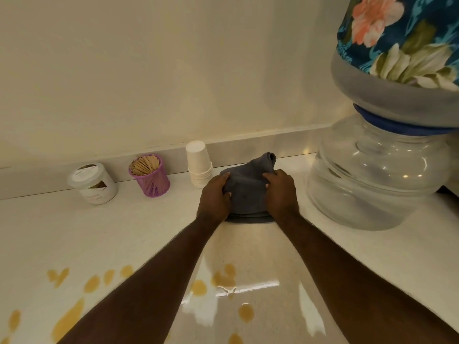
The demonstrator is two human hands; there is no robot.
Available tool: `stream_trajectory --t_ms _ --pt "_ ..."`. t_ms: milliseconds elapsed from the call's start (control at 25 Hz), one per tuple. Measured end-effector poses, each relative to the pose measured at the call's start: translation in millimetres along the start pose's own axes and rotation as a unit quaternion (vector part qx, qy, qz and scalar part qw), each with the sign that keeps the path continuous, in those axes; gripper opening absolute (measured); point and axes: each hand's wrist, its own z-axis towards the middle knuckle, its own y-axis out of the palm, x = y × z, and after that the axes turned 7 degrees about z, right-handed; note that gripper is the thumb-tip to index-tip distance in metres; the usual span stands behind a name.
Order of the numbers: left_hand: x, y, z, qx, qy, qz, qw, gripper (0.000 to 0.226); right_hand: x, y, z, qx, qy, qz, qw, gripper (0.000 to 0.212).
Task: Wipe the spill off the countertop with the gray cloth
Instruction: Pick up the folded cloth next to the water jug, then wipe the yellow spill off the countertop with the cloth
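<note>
Gray cloth (248, 189) btwn L hand (215, 198) & R hand (282, 192), seemingly gripped.

the cloth (248, 189) lay on the countertop (372, 256), toward its back, and everything else sat around it. left hand (215, 197) was on the cloth's left edge, right hand (281, 192) on its right edge. just left of the cloth stood the cup stack (199, 164), further left the stick holder (149, 175), then the jar (93, 182). right of the cloth sat the dispenser (377, 172). the spill (223, 279) lay in front of the cloth, well apart from it.
</note>
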Motion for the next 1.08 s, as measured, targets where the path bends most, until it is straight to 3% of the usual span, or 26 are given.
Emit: stream_trajectory --t_ms 280,440,560,640,760,960,1080 --pt "16.5 -67.9 -71.8 0.093 0.064 -0.061 0.992 0.052 -55.9 -19.4 -61.3 0.104 -0.099 0.056 0.988 0.036" --pt "22.9 -112.3 -121.9 0.122 0.102 -0.067 0.985 0.056 -100.1 -29.8 -122.3 0.042 -0.156 0.101 0.982 0.064" --pt "25.8 -146.6 -161.1 0.125 0.12 -0.069 0.982 0.057 -132.8 -30.9 -174.6 0.028 -0.227 0.06 0.972 0.083" --pt "27.8 -170.4 -190.1 0.128 0.145 -0.049 0.98 0.055 -155.0 -28.9 -205.5 0.066 -0.238 0.051 0.968 0.079" --pt "29.5 -201.6 -237.4 0.116 0.162 -0.029 0.98 0.05 -188.4 -23.9 -245.1 0.121 -0.239 0.079 0.96 0.052" --pt "-3.5 -252.6 -317.3 0.135 0.195 0.018 0.971 0.039 -221.6 -8.8 -313.7 0.108 -0.256 0.141 0.95 0.029" --pt "-57.8 -278.9 -367.4 0.169 0.152 0.07 0.971 0.034 -231.7 6.7 -354.6 0.105 -0.252 0.145 0.951 0.027"
